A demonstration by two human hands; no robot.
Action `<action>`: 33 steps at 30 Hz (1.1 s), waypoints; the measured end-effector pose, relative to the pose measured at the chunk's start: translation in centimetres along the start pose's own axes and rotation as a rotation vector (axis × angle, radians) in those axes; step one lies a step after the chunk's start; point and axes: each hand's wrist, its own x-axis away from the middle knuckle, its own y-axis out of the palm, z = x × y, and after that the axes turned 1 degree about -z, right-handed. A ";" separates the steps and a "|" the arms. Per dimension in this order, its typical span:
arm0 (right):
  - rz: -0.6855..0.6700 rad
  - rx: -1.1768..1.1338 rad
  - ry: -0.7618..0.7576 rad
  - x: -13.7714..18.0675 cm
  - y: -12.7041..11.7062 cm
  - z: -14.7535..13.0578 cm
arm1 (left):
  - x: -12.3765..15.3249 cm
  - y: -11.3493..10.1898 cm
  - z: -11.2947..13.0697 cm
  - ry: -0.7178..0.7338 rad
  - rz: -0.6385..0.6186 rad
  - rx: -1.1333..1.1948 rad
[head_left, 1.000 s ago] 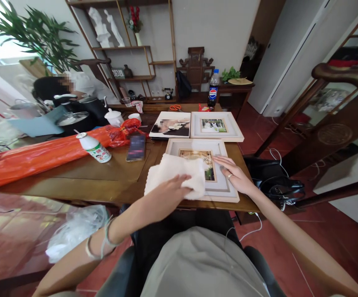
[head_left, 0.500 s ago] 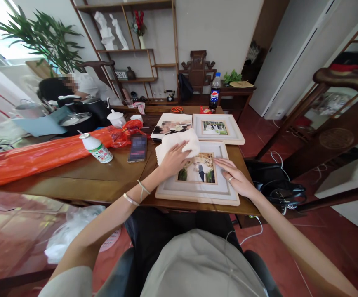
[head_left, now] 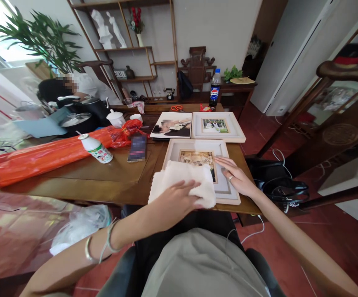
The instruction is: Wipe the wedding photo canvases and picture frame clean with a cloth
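Note:
A white cloth with a scalloped edge lies over the lower left of a pale picture frame on the table. My left hand holds this cloth down from above, its fingers over the fabric and the thumb hidden. On the frame's right side rests my right hand, open, with fingers stretched out beside the wedding photo. The cloth covers the lower part of that photo. Behind it are a second framed photo and a photo panel or album.
Left of the frame are a phone, a white bottle and a long orange-red wrapped bundle. Orange-handled scissors and a cola bottle stand farther back. Another person leans at the far left, beside a black kettle.
My left hand has drawn the cloth from the frame's upper left toward me, down to its near edge. The top of the photo is uncovered. My right hand has stayed in place.

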 end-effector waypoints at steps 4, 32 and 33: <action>-0.016 0.000 -0.013 0.0 0.0 0.2 | -0.5 1.7 -1.1 -0.103 0.067 0.010; 0.033 -0.025 0.034 0.0 0.0 0.4 | 0.0 2.5 0.5 -0.162 0.092 -0.068; 0.038 -0.026 0.033 0.0 0.0 0.4 | -0.4 2.8 -0.4 -0.177 0.090 -0.072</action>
